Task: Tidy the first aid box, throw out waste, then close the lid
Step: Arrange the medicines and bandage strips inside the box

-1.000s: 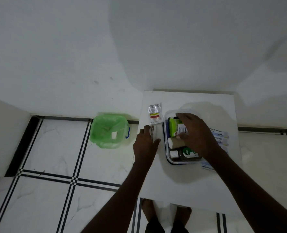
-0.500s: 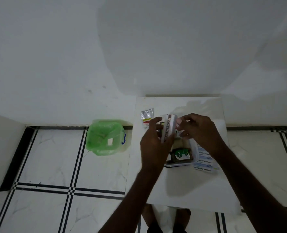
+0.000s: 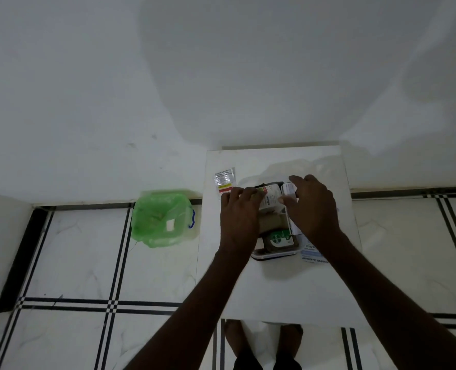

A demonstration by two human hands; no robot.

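The first aid box [image 3: 274,254], a clear shallow tub, stands on the white table [image 3: 274,289]. A dark bottle with a green label [image 3: 279,240] and a beige roll [image 3: 270,222] lie in it. My left hand [image 3: 238,220] grips a white labelled pack [image 3: 270,197] over the box's far end. My right hand [image 3: 313,208] pinches the right end of the same pack. The hands hide the rest of the box's contents. No lid can be made out.
A small foil sachet [image 3: 224,180] lies on the table left of the box. Blue and white antiseptic bandage packets [image 3: 312,253] lie at the box's right. A bin with a green liner [image 3: 162,217] stands on the tiled floor to the left. My feet show under the table.
My left hand picked up the white pack from the table left of the box and raised it. My right hand left the box's contents and met it over the box.
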